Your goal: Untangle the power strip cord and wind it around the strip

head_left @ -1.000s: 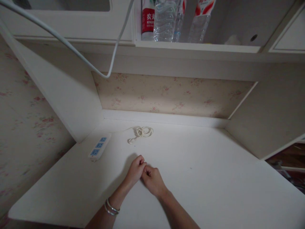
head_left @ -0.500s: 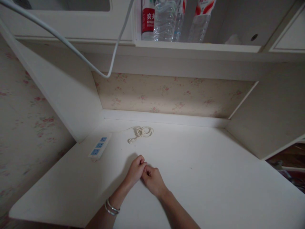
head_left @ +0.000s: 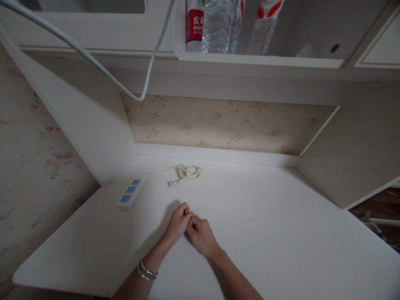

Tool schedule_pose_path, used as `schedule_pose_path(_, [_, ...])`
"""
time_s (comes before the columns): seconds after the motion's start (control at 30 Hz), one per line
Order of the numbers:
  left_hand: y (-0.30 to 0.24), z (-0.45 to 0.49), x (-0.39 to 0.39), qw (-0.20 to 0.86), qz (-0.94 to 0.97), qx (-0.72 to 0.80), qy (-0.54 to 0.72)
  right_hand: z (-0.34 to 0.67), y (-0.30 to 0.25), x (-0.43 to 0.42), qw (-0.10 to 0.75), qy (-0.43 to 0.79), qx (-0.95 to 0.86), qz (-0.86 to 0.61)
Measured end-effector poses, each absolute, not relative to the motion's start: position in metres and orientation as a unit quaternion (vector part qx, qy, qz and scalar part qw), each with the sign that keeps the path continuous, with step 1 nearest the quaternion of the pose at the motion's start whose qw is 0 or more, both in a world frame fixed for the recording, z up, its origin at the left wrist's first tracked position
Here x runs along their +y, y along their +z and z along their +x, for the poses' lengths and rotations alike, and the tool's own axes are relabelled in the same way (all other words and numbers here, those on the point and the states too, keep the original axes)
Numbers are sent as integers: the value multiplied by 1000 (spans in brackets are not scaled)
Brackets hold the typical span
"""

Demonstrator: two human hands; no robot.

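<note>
My left hand point(head_left: 178, 218) rests on the white desk point(head_left: 275, 241), its fingers curled into a loose fist. Against it lies my right hand point(head_left: 200, 234), also closed, the knuckles of the two touching. No object shows in either hand. Two silver bangles point(head_left: 146, 271) circle my left wrist. Beyond the hands is a coiled cream cord point(head_left: 187, 172) with a plug at its end. Left of it lies a white power strip point(head_left: 131, 193) with blue sockets, joined to the cord.
Plastic bottles point(head_left: 217, 29) stand on an open shelf point(head_left: 262, 61) above the desk. A bent white tube point(head_left: 103, 68) hangs across the upper left. Side panels point(head_left: 337, 146) and a floral-papered wall point(head_left: 215, 123) bound the desk.
</note>
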State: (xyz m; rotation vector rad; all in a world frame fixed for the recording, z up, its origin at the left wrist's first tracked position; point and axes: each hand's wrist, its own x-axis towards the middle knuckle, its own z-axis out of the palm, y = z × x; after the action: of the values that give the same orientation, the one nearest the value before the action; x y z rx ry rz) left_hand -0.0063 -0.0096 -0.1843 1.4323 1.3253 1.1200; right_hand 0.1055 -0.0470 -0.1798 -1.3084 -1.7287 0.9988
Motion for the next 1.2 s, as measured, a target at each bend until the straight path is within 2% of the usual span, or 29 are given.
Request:
schedule_pose_path(1.03, [-187,-6,-8,432,578,528,448,105,-180,-47,370,397,-668,-509])
schedule_pose_path(1.13, [-185,-6,-10,439,581,525,441,108,-175,-47,380,425,-654,-497])
schedule_pose_path(1.2, [-184,-6,-11,448,585,519,433,113,-164,-52,375,495,-633,-462])
